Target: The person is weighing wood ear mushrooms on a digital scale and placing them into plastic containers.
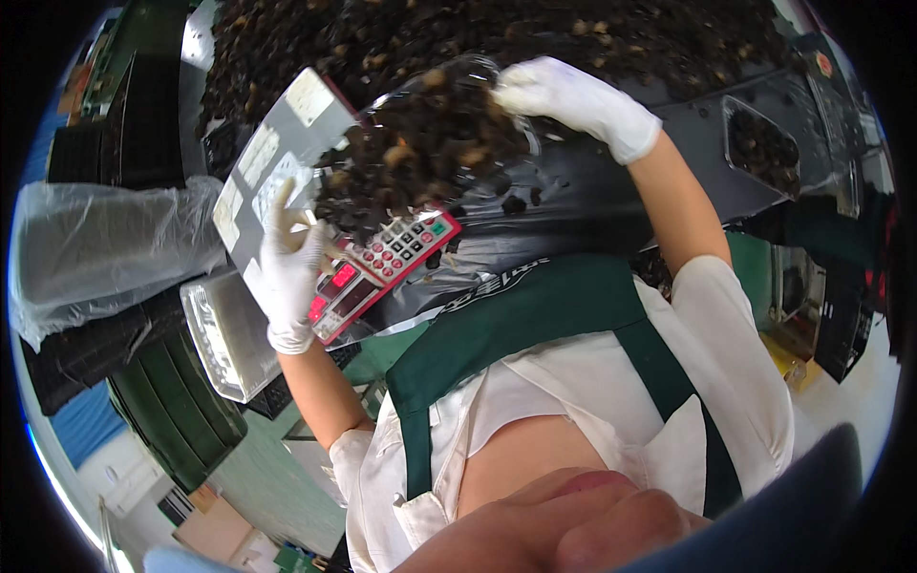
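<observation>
A pile of dark brown, wet-looking pieces, possibly wood ear fungus, lies over a digital weighing scale with a red-edged keypad and lit red figures. Behind the pile curves the shiny rim of a clear plastic tray; its lower part is hidden. My right hand, in a white glove, has its fingers curled on this rim at the right. My left hand, gloved too, is beside the scale's display, fingers apart, over the grey plate with pale labels. I see nothing held in it.
A large heap of the same dark pieces spreads across the far side. Black plastic sheeting with loose bits covers the near work surface. Another filled clear tray sits right. Left are stacked clear trays and a plastic-wrapped stack.
</observation>
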Available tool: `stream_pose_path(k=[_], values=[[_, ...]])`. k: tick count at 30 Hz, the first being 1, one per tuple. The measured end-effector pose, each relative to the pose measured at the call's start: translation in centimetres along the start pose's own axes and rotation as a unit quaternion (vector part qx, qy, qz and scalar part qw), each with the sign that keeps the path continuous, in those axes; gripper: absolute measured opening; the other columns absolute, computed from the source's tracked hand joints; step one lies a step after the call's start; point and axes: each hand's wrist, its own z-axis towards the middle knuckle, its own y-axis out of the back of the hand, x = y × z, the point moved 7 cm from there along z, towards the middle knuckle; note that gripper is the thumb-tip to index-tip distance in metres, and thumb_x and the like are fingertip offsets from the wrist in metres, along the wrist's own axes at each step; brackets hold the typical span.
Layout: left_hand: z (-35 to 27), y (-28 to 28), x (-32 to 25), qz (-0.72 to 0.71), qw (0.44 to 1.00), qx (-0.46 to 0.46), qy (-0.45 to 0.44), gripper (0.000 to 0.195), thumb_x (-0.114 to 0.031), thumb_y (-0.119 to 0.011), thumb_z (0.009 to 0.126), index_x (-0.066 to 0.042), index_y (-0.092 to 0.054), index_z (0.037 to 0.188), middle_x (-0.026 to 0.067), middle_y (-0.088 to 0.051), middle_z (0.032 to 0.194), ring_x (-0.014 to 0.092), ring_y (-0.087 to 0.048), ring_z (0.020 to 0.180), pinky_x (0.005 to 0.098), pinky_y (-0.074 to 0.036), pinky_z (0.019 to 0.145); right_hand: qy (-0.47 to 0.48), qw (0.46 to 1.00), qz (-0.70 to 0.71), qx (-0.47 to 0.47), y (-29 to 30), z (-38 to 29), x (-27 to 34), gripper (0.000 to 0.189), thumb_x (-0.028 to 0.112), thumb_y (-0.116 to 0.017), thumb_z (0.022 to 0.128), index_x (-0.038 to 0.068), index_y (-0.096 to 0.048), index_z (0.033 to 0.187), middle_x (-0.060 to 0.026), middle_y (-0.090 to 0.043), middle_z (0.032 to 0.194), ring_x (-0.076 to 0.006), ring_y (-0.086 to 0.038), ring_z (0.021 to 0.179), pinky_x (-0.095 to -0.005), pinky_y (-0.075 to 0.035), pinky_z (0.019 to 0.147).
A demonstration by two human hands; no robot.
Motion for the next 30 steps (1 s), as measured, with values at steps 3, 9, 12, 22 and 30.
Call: stream_pose_path(k=[3,9,12,22,30], values=[[-0.6,-7.5,-4.1,0.003,0.998,0.068,0.003,0.066,0.006,-0.061,0.096,-0.007,-0.041,0.157,0.0021,-0.058,0.100,0.010,-0.066,0.065,0.0205,-0.048,0.050,-0.089,0.993,0.013,-0.071,3.7,-9.4,-2.7,0.033,0.028,-0.061,0.097,-0.004,-0.056,0.086,-0.0062,-0.054,0.076,-0.0158,-0.051,0.073,-0.0327,-0.045,0.070],[0.1,-23.9,-4.9,0.015,0.958,0.278,-0.074,0.064,0.004,-0.060,0.096,-0.005,-0.037,0.155,0.0021,-0.060,0.090,0.009,-0.065,0.064,0.0237,-0.052,0.053,-0.294,0.924,0.071,-0.234,6.8,-28.6,-10.2,0.034,0.027,-0.062,0.097,-0.005,-0.062,0.085,-0.0082,-0.058,0.073,-0.0135,-0.052,0.074,-0.0331,-0.042,0.069],[1.0,-29.6,-4.8,0.002,0.940,0.327,-0.099,0.062,0.001,-0.061,0.095,-0.003,-0.039,0.153,0.0056,-0.065,0.087,0.012,-0.068,0.065,0.0255,-0.054,0.055,-0.343,0.897,-0.018,-0.279,6.8,-35.2,-13.8,0.037,0.030,-0.062,0.098,-0.005,-0.065,0.085,-0.0099,-0.061,0.073,-0.0163,-0.053,0.072,-0.0336,-0.042,0.069],[10.8,-34.4,-13.8,0.294,0.842,0.022,-0.452,0.027,-0.018,-0.073,0.088,-0.015,-0.074,0.115,0.0056,-0.066,0.103,0.026,-0.067,0.100,0.0414,-0.057,0.080,-0.373,0.833,0.101,-0.396,6.2,-39.1,-15.3,0.030,0.024,-0.069,0.098,-0.002,-0.073,0.084,-0.0041,-0.071,0.082,-0.0138,-0.059,0.078,-0.0316,-0.045,0.075],[14.2,-35.1,-12.9,0.301,0.836,-0.024,-0.458,0.012,-0.023,-0.079,0.083,-0.014,-0.081,0.091,0.0029,-0.068,0.100,0.028,-0.065,0.098,0.0406,-0.056,0.081,-0.414,0.785,0.209,-0.411,6.6,-40.2,-13.7,0.036,0.031,-0.067,0.100,0.000,-0.077,0.085,-0.0050,-0.075,0.091,-0.0150,-0.065,0.094,-0.0320,-0.046,0.093]])
